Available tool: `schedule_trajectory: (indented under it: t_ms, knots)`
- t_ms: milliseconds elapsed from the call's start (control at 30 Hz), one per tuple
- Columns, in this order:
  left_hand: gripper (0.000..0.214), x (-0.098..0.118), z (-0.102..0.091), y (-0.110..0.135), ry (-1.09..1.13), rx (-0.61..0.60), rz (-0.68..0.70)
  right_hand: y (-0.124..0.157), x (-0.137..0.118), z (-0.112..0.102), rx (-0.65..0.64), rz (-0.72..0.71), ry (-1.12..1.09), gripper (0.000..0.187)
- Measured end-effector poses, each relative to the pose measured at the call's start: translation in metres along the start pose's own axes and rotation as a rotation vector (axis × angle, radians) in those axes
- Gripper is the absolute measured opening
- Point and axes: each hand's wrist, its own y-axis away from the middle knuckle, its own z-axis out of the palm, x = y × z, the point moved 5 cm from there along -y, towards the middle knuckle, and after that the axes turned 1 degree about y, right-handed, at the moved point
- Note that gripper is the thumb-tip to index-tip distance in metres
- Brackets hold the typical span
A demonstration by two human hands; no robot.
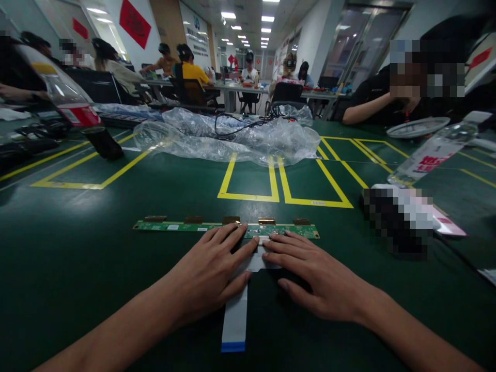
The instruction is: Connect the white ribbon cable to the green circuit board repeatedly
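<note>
A long, narrow green circuit board point(186, 226) with brown film tabs along its far edge lies crosswise on the dark green table point(116, 299). A white flat ribbon cable point(234, 323) with a blue end runs from the board's middle toward me, with a bend partly under my hands. My left hand point(217, 263) rests with its fingers stretched out, the tips on the board and beside the connector. My right hand point(310, 263) has its fingers extended over the cable end and the board's near edge. Its thumb is apart from the fingers. The fingers hide part of the connector.
Crumpled clear plastic wrap point(232, 135) with black wires lies beyond the board, past yellow tape outlines point(248, 197). A cola bottle point(77, 111) stands at the left. At the right are a clear bottle point(430, 155) and a blurred-out object point(399, 219). A person point(372, 98) sits opposite.
</note>
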Motion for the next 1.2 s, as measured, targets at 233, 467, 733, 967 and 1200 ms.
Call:
schedule_trajectory:
  t_ms: [233, 467, 733, 967, 1200]
  knots:
    - [0.059, 0.001, 0.001, 0.001, 0.011, 0.027, 0.0, 0.002, 0.006, -0.001, 0.054, 0.024, 0.059, 0.051]
    - [0.062, 0.005, 0.003, -0.001, 0.039, -0.008, 0.054, 0.002, 0.017, 0.002, 0.059, 0.107, 0.157, 0.053]
    - [0.057, 0.003, 0.001, -0.001, 0.057, 0.019, 0.091, 0.002, 0.014, 0.001, 0.043, 0.097, 0.19, 0.051]
    - [0.056, 0.001, 0.001, -0.001, 0.048, 0.016, 0.062, 0.001, 0.014, 0.002, 0.047, 0.107, 0.199, 0.053]
    - [0.057, 0.0, 0.002, -0.002, 0.035, 0.019, 0.051, 0.001, 0.015, 0.002, 0.063, 0.115, 0.152, 0.051]
